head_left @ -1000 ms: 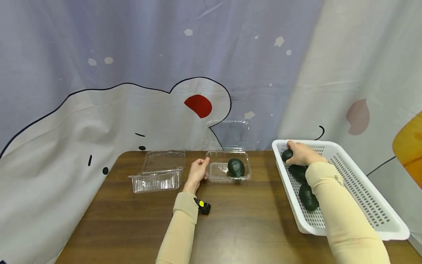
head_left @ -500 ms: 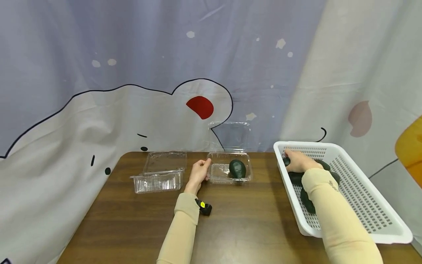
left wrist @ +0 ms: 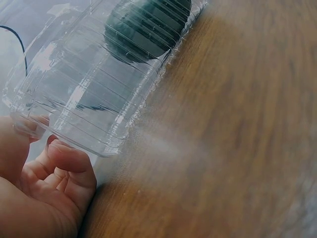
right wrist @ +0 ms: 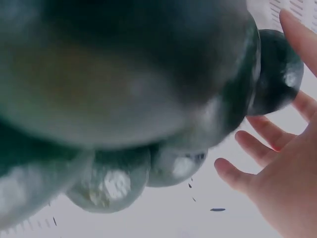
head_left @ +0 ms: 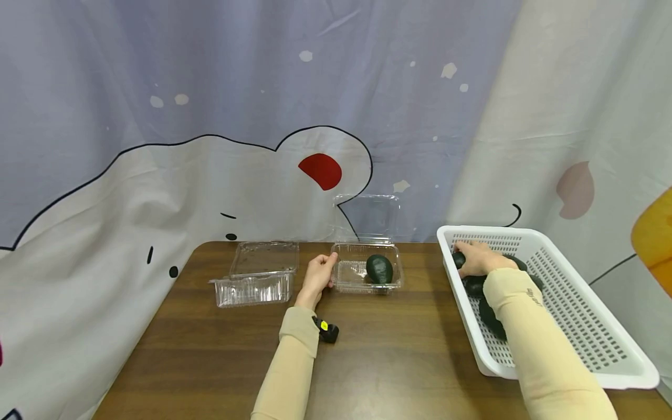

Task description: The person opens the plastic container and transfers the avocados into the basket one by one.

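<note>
My left hand (head_left: 318, 277) pinches the left edge of a clear plastic clamshell container (head_left: 349, 269), thumb at the rim and fingers curled below. Its lid (head_left: 375, 216) stands raised at the back. One dark green avocado (head_left: 379, 269) lies in the container's right half. Inside the white basket (head_left: 619, 380), my right hand (head_left: 479, 259) has thumb and forefinger on either side of another avocado (right wrist: 277, 72). The other fingers are spread in the right wrist view. Several more avocados (head_left: 490, 319) lie under and beside that hand, partly hidden by the sleeve.
A second clear clamshell container (head_left: 254, 290) stands lid-up on the left of the brown wooden table (head_left: 399, 361). A printed curtain (head_left: 220, 76) hangs right behind the table's back edge. The basket's wall rises around the right hand.
My right hand has sunk lower into the basket with the avocado between thumb and forefinger, and avocados to its right have come into sight. The left hand keeps its hold on the container.
</note>
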Available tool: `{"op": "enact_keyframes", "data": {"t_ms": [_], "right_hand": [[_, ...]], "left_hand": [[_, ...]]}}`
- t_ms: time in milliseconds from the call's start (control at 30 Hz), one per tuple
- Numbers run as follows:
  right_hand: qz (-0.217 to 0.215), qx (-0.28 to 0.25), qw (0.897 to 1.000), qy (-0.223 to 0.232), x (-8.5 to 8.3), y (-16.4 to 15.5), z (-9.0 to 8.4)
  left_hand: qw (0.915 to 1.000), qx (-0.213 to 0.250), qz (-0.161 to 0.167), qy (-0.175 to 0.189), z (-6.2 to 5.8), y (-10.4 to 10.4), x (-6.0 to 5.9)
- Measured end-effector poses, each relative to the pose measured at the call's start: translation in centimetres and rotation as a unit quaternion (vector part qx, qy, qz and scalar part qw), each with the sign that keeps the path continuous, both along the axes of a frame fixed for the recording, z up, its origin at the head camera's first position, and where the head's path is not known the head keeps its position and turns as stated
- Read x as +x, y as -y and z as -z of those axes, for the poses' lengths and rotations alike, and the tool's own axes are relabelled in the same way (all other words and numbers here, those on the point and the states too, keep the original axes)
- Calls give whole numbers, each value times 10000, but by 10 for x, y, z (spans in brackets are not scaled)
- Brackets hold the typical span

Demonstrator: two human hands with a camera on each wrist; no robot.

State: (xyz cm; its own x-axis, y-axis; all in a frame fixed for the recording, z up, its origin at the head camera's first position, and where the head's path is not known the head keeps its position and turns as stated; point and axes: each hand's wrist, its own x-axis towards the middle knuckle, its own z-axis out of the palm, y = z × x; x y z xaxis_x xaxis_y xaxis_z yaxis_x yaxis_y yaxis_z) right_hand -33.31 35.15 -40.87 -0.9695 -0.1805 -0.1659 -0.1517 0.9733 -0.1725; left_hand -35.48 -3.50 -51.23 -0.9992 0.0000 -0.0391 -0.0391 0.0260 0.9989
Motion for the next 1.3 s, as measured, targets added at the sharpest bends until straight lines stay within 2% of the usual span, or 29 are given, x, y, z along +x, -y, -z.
{"op": "enact_keyframes", "data": {"t_ms": [200, 533, 700, 867, 1300], "right_hand": [[88, 49, 9994, 319, 4, 1, -26], [-583, 370, 9973, -238, -1, 33, -85], [-875, 365, 9949, -352, -2, 64, -102], [-1184, 229, 9916, -463, -7, 98, -98], [-1710, 200, 9830, -632, -16, 158, -63]], "left_hand": [[10000, 11, 9, 0, 0, 0, -1], [9999, -89, -55, -17, 0, 2, -1], [10000, -79, 13, -3, 0, 1, 0], [9999, -121, 48, 29, 0, 0, 1], [10000, -57, 41, 6, -1, 1, 1]]}}
